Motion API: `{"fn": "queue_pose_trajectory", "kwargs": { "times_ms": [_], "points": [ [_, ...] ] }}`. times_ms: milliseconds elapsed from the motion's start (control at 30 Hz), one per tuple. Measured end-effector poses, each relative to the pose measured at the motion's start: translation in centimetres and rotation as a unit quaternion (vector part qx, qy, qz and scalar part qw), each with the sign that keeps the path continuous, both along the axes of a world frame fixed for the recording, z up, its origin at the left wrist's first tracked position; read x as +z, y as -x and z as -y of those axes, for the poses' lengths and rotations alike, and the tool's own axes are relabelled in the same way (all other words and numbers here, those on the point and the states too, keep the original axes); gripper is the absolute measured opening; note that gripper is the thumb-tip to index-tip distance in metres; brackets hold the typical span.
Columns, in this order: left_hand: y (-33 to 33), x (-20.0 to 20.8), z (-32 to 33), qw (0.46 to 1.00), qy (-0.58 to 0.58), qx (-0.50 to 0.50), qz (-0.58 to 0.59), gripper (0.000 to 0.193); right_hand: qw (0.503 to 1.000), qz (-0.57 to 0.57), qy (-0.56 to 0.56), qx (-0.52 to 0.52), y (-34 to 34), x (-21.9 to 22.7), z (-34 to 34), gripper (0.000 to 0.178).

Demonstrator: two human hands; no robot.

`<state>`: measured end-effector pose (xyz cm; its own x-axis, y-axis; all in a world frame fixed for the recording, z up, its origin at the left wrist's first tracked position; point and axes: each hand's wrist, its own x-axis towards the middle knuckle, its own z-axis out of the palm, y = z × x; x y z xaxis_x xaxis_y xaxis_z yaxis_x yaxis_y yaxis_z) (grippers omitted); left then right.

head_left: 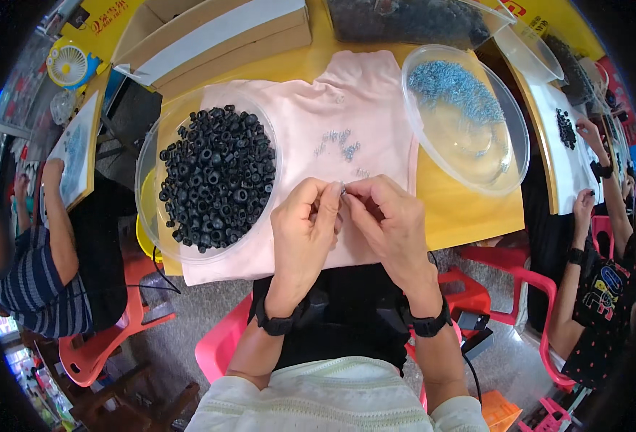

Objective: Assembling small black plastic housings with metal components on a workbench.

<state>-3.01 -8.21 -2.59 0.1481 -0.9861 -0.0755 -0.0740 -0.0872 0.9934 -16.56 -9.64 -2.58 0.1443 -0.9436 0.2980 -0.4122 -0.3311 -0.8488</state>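
My left hand (305, 225) and my right hand (393, 220) meet at the front of a pale pink cloth (296, 115). Thumbs and fingers of both are closed in a pinch around a small dark part (343, 189), mostly covered by the fingertips. Just beyond them, small silvery metal pieces, apparently screws, lie in a loose pile (349, 152). To the left, a round clear tub (149, 205) holds many black ring-like plastic parts (213, 176). On the right, another clear tub (451, 144) contains a heap of bluish-silver small screws (458, 90).
A cardboard box (224, 43) stands at the far left of the yellow table (476, 216), with a clear bin of dark contents (411, 25) beside it. People work at side tables: an arm (60, 209) left, a hand (584, 203) right. A pink chair (541, 295) stands right.
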Motion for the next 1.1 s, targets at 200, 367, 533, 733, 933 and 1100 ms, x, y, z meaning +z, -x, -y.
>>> {"fn": "queue_pose_trajectory", "kwargs": {
  "times_ms": [200, 367, 533, 733, 933, 1100],
  "points": [
    [-0.1, 0.0, 0.1, 1.0, 0.003, 0.0, 0.028, 0.023, 0.998, -0.049, 0.024, 0.007, -0.1, -0.1, 0.1, 0.01],
    [0.5, 0.2, 0.1, 0.998, 0.013, 0.044, -0.05, 0.013, 1.0, -0.021, 0.0, 0.015, 0.0, 0.3, 0.1, 0.009],
    [-0.5, -1.1, -0.2, 0.997, 0.07, -0.012, -0.032, 0.021, 1.0, 0.008, -0.023, 0.012, 0.2, 0.2, 0.3, 0.008],
    [-0.2, -1.1, -0.2, 0.996, 0.089, -0.001, 0.006, 0.022, 0.999, -0.032, -0.038, -0.009, 0.7, 0.8, 0.0, 0.012],
    [-0.1, -0.5, -0.1, 0.996, 0.082, 0.007, 0.031, 0.02, 0.998, -0.023, -0.05, 0.01, 1.6, 1.5, 0.3, 0.015],
    [0.4, -0.4, 1.1, 0.974, 0.137, 0.006, 0.18, 0.02, 0.995, -0.079, -0.043, -0.036, 2.2, 2.0, 1.8, 0.014]
  ]
}}
